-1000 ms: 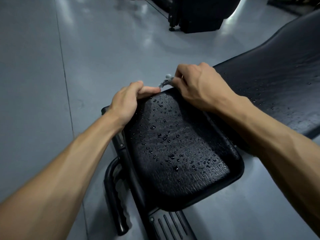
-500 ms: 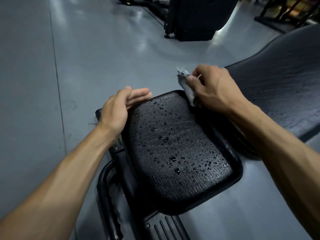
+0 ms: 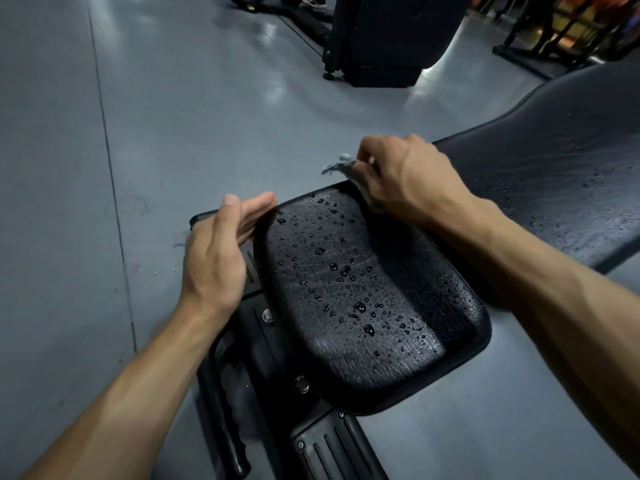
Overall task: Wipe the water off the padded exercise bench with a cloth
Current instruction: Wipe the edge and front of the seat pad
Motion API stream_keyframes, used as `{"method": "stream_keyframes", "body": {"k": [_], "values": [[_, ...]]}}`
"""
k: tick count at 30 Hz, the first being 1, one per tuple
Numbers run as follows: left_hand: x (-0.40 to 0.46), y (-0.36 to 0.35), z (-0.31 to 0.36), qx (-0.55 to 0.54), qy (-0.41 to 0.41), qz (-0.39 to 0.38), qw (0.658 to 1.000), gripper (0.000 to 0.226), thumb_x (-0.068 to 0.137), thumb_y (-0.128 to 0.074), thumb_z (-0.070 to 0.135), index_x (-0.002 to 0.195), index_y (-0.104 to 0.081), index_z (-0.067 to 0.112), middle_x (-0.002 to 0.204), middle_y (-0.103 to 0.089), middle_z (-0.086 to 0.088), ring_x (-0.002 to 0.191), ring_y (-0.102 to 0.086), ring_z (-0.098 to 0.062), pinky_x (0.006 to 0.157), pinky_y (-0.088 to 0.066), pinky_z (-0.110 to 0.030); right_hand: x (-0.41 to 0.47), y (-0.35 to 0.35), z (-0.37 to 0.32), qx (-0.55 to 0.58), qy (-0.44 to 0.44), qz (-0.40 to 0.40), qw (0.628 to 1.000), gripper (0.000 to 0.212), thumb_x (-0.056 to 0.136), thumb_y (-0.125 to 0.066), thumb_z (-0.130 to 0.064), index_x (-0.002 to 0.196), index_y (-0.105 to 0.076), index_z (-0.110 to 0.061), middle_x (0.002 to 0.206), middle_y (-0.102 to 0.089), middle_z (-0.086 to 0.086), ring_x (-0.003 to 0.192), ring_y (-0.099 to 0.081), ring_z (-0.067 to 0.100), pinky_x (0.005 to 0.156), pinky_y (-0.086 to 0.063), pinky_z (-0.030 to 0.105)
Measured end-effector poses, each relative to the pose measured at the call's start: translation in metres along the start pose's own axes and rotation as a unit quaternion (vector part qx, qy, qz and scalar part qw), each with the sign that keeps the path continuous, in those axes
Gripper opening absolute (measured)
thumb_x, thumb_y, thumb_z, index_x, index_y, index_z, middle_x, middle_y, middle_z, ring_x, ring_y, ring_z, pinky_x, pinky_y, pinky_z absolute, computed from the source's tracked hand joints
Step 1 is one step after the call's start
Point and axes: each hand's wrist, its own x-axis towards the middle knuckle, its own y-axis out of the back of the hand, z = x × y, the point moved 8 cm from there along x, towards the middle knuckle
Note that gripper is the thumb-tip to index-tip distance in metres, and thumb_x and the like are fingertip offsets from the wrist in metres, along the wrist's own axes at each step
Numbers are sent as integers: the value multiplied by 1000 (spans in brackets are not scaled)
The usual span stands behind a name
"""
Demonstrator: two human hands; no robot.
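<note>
1 bench, 2 pads showing: seat pad [image 3: 363, 299] in the middle, long back pad [image 3: 554, 188] running off to the upper right. 1 cloth [image 3: 341, 166], small, grey, crumpled. 2 bare hands, 2 bare forearms.

Right hand [image 3: 405, 178] is gripping the cloth, fingers closed around it, a frayed corner sticking out to the left. The hand is sitting at the far right corner of the seat pad, right by the gap between the 2 pads; cannot tell whether the cloth is actually touching the pad. Right forearm is crossing over the right edge of the seat pad and covering part of the gap.

Left hand [image 3: 218, 251] is open, fingers straight and held together, holding nothing, sitting at the far left edge of the seat pad with fingertips over the rim. It is hiding part of the black frame [image 3: 270, 341] below.

Water droplets [image 3: 346, 271] are lying all over the seat pad, too many to count, biggest ones near the centre. Finer drops are showing on the back pad's near part.

Around: grey glossy floor [image 3: 138, 133] with 1 seam line on the left, 1 black handle bar [image 3: 221, 427] at lower left, 2 round bolts on the frame, a ribbed black part at the bottom, dark gym equipment [image 3: 388, 39] at the top, blurry racks at top right.
</note>
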Motion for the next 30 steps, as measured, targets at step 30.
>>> {"method": "stream_keyframes", "body": {"k": [30], "values": [[-14, 23, 20, 139, -81, 5, 987, 53, 105, -31, 45, 116, -76, 19, 112, -77, 9, 111, -70, -4, 104, -53, -34, 30, -31, -61, 5, 79, -135, 988, 31, 98, -56, -46, 101, -71, -19, 105, -71, 17, 93, -66, 38, 84, -57, 42]]}}
